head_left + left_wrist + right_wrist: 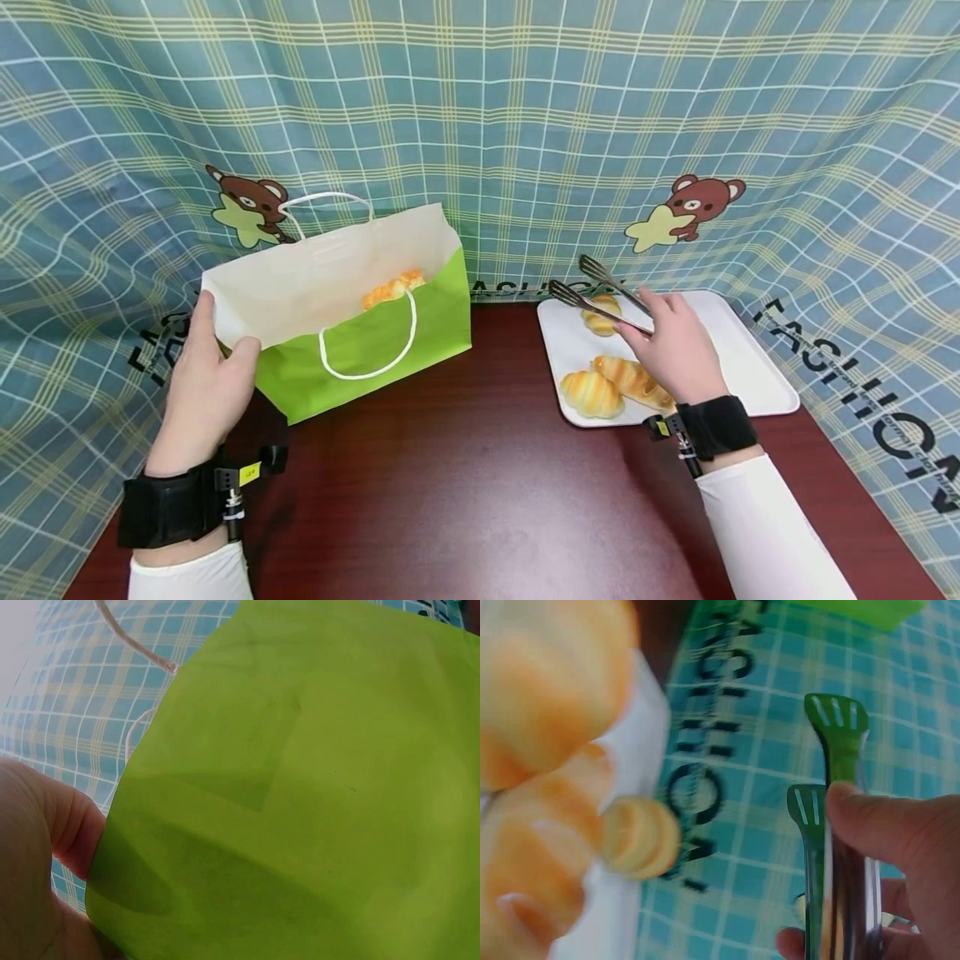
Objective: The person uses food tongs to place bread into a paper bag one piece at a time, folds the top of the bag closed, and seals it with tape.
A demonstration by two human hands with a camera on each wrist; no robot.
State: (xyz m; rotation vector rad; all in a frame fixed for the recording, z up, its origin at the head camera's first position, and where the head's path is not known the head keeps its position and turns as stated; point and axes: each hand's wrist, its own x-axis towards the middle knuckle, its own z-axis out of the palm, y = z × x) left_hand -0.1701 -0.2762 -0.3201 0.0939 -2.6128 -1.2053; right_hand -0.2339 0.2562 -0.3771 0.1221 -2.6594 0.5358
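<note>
A green paper bag [375, 358] with white handles lies tipped on the table, its white-lined mouth facing up and toward me. My left hand [208, 379] grips the bag's left edge, thumb on the near side; the left wrist view shows the green paper [300, 787] filling most of the frame. Inside the bag shows a golden bread piece [393, 288]. In my right hand [678, 346] are metal tongs [844, 877], held with slotted tips apart and nothing between them. They hover over a small round bread [602, 317] on a white tray [750, 367].
Near the tray's front left lie a croissant-like bread [592, 394] and a longer bread roll [633, 382], partly behind my right hand. A plaid curtain [517, 150] with bear prints stands behind and beside the dark red table [450, 500].
</note>
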